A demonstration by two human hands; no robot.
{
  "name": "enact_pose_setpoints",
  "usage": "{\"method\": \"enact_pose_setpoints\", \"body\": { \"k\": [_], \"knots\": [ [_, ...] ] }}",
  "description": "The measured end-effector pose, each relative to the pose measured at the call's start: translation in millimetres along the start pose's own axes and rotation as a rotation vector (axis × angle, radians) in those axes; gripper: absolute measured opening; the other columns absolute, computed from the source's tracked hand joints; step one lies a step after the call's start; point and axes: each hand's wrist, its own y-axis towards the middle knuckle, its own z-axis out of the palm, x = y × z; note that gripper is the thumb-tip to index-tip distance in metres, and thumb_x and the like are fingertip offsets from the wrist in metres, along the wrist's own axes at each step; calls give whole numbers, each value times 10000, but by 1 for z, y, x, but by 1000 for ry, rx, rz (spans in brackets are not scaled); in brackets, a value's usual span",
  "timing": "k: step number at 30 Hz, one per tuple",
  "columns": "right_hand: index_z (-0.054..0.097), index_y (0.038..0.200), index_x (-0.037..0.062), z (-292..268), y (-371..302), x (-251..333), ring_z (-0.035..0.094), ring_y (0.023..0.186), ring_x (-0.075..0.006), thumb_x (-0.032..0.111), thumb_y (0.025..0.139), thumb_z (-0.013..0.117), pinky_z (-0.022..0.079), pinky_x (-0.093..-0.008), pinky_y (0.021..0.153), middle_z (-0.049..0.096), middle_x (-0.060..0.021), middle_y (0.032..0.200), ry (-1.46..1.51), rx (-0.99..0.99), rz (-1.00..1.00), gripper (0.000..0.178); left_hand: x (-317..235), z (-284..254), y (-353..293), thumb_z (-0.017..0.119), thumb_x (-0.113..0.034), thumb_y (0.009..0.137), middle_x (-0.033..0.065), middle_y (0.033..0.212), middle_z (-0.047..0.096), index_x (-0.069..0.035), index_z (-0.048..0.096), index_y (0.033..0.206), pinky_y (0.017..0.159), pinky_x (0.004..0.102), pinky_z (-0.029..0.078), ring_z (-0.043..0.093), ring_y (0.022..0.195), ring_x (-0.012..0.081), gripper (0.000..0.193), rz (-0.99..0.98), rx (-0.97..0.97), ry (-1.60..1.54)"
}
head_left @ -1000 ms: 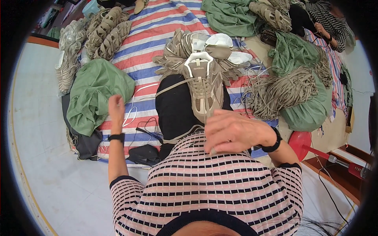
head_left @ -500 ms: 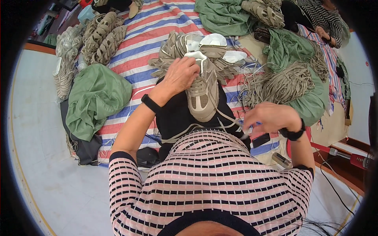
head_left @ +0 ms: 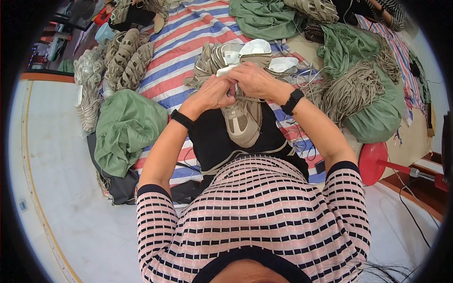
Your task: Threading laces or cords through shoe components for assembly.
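A beige sneaker upper [head_left: 244, 128] rests on my black-clad lap, toe toward me. Around its collar and lacing area, my left hand [head_left: 212, 97] is closed on the upper. My right hand [head_left: 259, 84] meets it there with bent, pinched fingers, from which a beige shoelace [head_left: 251, 99] runs across the lacing area. The exact grip of the fingertips is hidden behind the hands. Just beyond lies a pile of similar beige uppers [head_left: 204, 63] with white linings.
Striped woven sheeting [head_left: 177, 56] covers the floor. Green sacks [head_left: 127, 127] lie left and right, with a big bundle of beige laces [head_left: 351, 87] at right. More uppers [head_left: 127, 59] are stacked far left. Another person's arm [head_left: 384, 16] shows far right. A red disc [head_left: 371, 164] stands near my right elbow.
My right hand has moved from the lower right, beside my lap, up and left to the upper, meeting my left hand. The left hand has stayed by the collar.
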Motion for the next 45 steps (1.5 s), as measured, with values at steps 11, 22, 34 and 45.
{"method": "enact_pose_setpoints", "body": {
  "k": [11,22,34,45],
  "knots": [
    [531,798,61,-17,-31,10,494,825,-267,61,750,538,365,-376,714,489,-79,809,110,124,188,48,-20,12,-7,579,-73,726,128,844,467,-33,482,859,652,414,421,501,753,325,170,232,-330,45],
    [566,816,48,-10,-32,3,517,842,-274,64,767,560,409,-386,737,561,-78,811,215,91,186,52,-18,-2,-4,579,-74,732,105,885,492,-48,511,886,644,401,460,551,787,312,170,217,-139,-103],
    [593,759,28,-9,-17,-4,494,801,-298,77,753,477,413,-390,755,554,-120,765,174,264,231,126,-20,-6,-7,571,-102,723,126,859,502,-32,521,873,651,419,469,557,780,333,173,97,-126,-38],
    [630,769,17,4,-10,-27,511,802,-283,153,752,537,395,-359,774,559,-118,775,359,507,216,165,-28,1,-7,606,-66,711,92,833,510,-55,509,854,532,383,475,574,676,294,173,347,-346,128]
  ]
}}
